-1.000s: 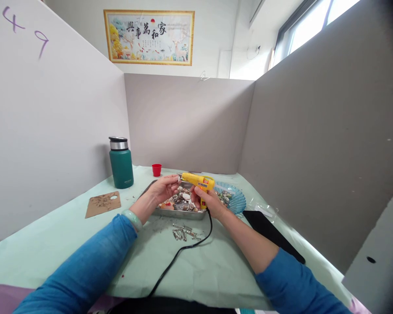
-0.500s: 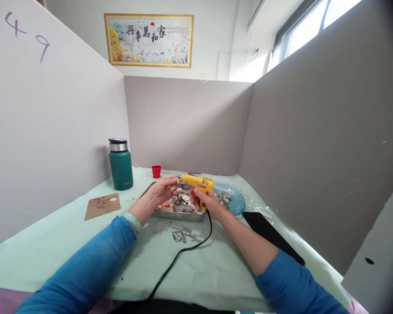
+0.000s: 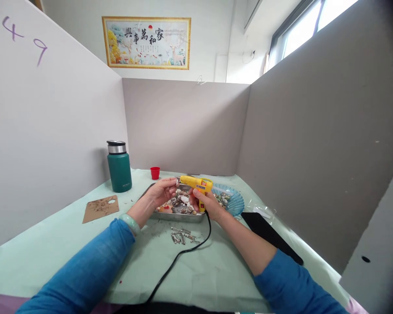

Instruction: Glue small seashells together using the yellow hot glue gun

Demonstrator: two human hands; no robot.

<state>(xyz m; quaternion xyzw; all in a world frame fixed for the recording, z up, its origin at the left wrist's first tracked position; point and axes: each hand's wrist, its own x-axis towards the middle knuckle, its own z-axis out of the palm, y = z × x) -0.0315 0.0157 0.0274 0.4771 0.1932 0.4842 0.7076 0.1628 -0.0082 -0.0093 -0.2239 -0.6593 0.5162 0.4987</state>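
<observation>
A yellow hot glue gun (image 3: pixel 196 183) is gripped in my right hand (image 3: pixel 207 201), its nozzle pointing left. My left hand (image 3: pixel 165 191) pinches a small whitish piece (image 3: pixel 177 181) right at the nozzle tip; it looks like a shell, but its kind is too small to be sure of. Below both hands lies a metal tray (image 3: pixel 180 216) filled with shells and small decorations. From the gun's handle a black cord (image 3: pixel 180 255) runs down to the near table edge. Several small metal clips (image 3: pixel 182 235) lie in front of the tray.
A green bottle (image 3: pixel 119 168) and a stained brown card (image 3: pixel 101 208) stand and lie at left. Behind the tray is a red cup (image 3: pixel 155 173). To the right are a blue scalloped plate (image 3: pixel 237 203) with shells and a black flat strip (image 3: pixel 271 237). Grey partitions (image 3: pixel 186 126) enclose the table.
The view has shifted slightly. Both hands keep nearly the same pose, with the small piece still at the glue gun's nozzle.
</observation>
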